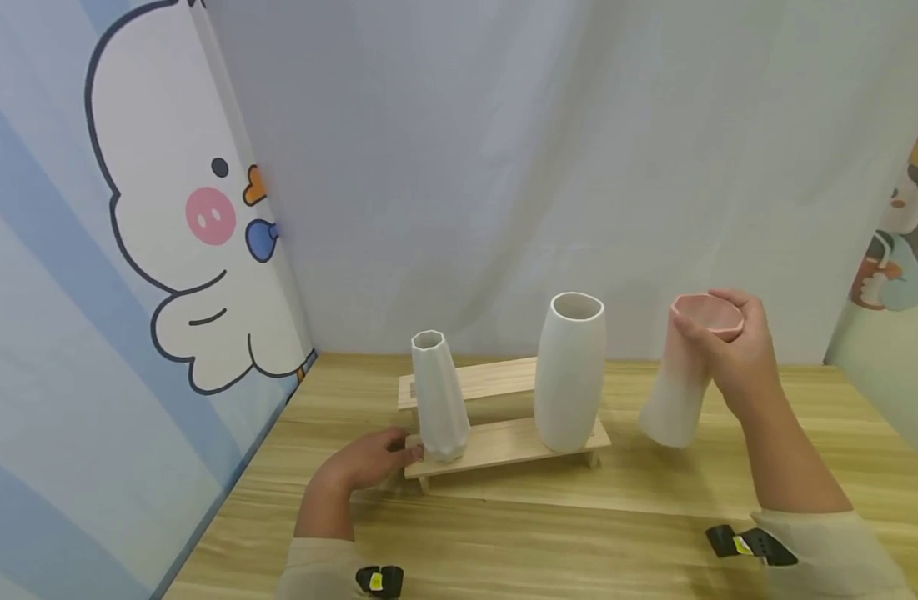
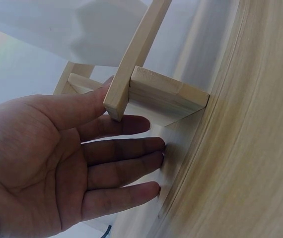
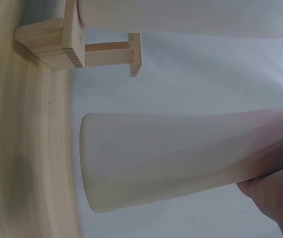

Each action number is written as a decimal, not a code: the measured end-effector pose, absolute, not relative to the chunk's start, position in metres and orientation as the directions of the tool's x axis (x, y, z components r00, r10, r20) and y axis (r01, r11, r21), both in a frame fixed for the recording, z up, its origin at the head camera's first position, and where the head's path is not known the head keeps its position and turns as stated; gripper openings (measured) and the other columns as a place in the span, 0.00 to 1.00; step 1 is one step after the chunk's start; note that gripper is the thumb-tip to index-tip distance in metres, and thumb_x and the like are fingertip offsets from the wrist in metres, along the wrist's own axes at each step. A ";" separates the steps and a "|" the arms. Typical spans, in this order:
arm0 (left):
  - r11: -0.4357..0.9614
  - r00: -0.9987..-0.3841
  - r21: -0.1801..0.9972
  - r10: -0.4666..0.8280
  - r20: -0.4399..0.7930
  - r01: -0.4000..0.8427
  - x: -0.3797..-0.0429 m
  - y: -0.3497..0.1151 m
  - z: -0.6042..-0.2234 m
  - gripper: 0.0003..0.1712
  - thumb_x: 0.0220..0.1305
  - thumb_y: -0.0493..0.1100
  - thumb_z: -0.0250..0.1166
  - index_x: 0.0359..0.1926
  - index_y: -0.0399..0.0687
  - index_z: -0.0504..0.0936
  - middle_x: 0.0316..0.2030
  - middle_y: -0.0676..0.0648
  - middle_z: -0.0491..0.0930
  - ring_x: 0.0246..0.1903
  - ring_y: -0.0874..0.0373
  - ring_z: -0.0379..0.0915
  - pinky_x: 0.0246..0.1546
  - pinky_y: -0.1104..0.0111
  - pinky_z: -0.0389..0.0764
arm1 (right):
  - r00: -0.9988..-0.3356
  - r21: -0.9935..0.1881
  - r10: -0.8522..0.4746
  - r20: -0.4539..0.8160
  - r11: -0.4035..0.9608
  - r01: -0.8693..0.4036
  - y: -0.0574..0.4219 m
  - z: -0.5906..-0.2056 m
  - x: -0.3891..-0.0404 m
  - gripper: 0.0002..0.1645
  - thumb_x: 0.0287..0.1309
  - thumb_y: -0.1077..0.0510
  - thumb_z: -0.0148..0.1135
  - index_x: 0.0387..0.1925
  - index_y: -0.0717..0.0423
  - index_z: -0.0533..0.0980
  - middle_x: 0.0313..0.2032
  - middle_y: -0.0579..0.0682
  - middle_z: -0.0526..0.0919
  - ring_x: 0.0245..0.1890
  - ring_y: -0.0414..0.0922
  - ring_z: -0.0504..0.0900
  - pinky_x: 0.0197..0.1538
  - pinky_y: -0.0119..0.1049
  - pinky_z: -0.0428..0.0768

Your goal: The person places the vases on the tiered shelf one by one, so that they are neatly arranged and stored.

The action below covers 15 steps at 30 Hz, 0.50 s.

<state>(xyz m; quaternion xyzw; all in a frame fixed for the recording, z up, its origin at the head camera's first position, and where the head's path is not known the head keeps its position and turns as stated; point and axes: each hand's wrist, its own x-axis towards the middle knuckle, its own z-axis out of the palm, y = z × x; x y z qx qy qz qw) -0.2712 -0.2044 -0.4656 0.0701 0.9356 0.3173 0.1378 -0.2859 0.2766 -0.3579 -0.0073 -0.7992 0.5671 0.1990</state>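
My right hand (image 1: 745, 354) grips a pink-and-white vase (image 1: 676, 400) near its pink rim, with the thumb at the near side. The vase leans, its wide white base held above the table in the right wrist view. My left hand (image 1: 364, 460) pinches the left end of the front step of a two-step wooden stand (image 1: 496, 446), thumb above and index finger below. In the left wrist view its other fingers reach out straight under the board (image 2: 139, 59). On that step stand a slim faceted white vase (image 1: 439, 400) at the left and a larger smooth white vase (image 1: 571, 375) at the right.
The stand's raised back step (image 1: 496, 379) runs behind the two white vases. All of it stands on a wood-grain table (image 1: 519, 542). A pale curtain (image 1: 459, 167) hangs at the back, and a printed cartoon panel (image 1: 166, 208) borders the left side.
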 end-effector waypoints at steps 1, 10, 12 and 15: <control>0.788 -0.952 0.614 0.219 -0.212 0.044 -0.271 -0.205 -0.465 0.31 0.66 0.66 0.58 0.62 0.55 0.76 0.61 0.44 0.76 0.62 0.42 0.70 0.60 0.44 0.71 | -0.920 -0.908 0.232 0.316 0.356 -0.222 0.276 -0.356 -0.286 0.39 0.60 0.43 0.66 0.66 0.43 0.57 0.54 0.42 0.67 0.48 0.39 0.72 0.39 0.22 0.78; 0.786 -0.953 0.617 0.219 -0.211 0.044 -0.271 -0.205 -0.465 0.30 0.66 0.66 0.58 0.61 0.55 0.76 0.60 0.44 0.76 0.61 0.43 0.70 0.60 0.44 0.71 | -0.925 -0.896 0.198 0.325 0.376 -0.234 0.276 -0.337 -0.282 0.39 0.61 0.43 0.65 0.67 0.43 0.57 0.52 0.38 0.66 0.47 0.39 0.71 0.38 0.23 0.78; 0.787 -0.952 0.615 0.220 -0.213 0.045 -0.271 -0.205 -0.465 0.31 0.66 0.66 0.58 0.62 0.55 0.76 0.60 0.44 0.76 0.62 0.43 0.70 0.60 0.44 0.71 | -0.925 -0.895 0.196 0.325 0.379 -0.234 0.276 -0.332 -0.282 0.39 0.60 0.42 0.65 0.66 0.43 0.57 0.52 0.38 0.66 0.47 0.39 0.71 0.38 0.23 0.78; 0.791 -0.951 0.610 0.219 -0.218 0.043 -0.271 -0.205 -0.465 0.32 0.66 0.66 0.58 0.62 0.55 0.76 0.60 0.44 0.76 0.62 0.43 0.70 0.60 0.44 0.71 | -0.924 -0.894 0.189 0.333 0.376 -0.245 0.275 -0.325 -0.283 0.39 0.60 0.43 0.65 0.66 0.43 0.57 0.52 0.38 0.67 0.48 0.39 0.72 0.39 0.22 0.78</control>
